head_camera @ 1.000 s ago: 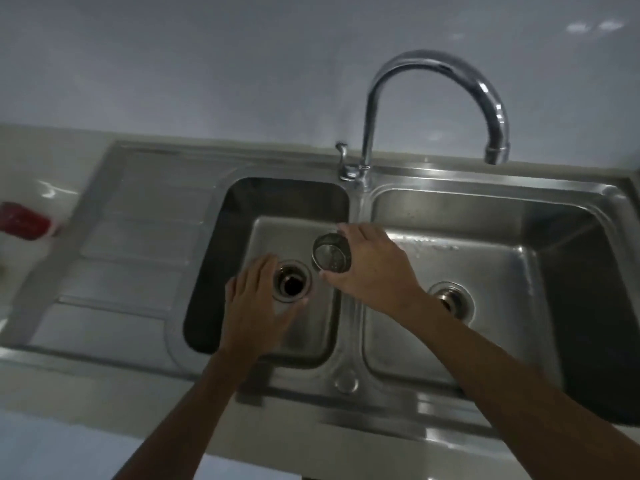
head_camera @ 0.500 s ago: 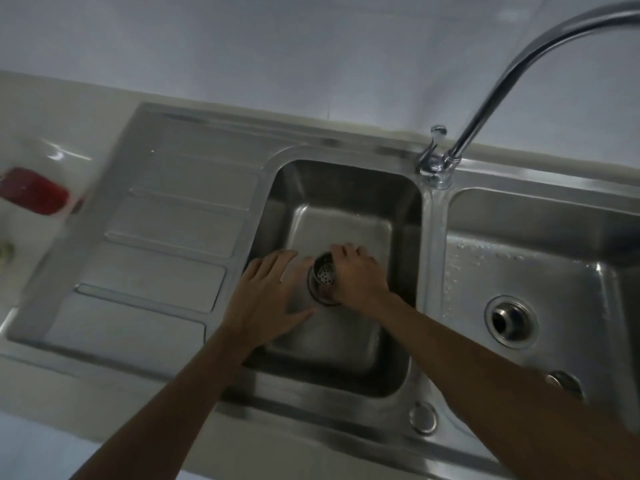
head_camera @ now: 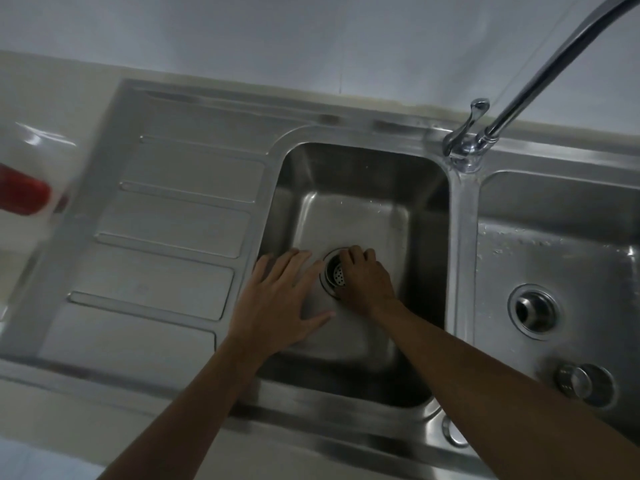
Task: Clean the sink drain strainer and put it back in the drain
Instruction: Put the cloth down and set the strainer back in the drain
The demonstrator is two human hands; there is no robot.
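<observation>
The perforated steel drain strainer (head_camera: 338, 276) sits down inside the drain (head_camera: 329, 263) of the left basin (head_camera: 349, 216), only its holed left side showing. My right hand (head_camera: 365, 280) covers the strainer from the right, fingers curled over its top and gripping it. My left hand (head_camera: 280, 299) lies flat, palm down, fingers spread, just left of the drain and holds nothing.
The right basin (head_camera: 554, 258) has its own drain (head_camera: 535, 308) and a second strainer (head_camera: 585, 384) lying on its floor near the front. The faucet (head_camera: 512, 109) rises between the basins. A ribbed drainboard (head_camera: 166, 244) lies left, a red object (head_camera: 20, 197) beyond it.
My right hand carried the strainer down from above the basin into the left drain. My left hand shifted slightly left of the drain. The view swung left and closer.
</observation>
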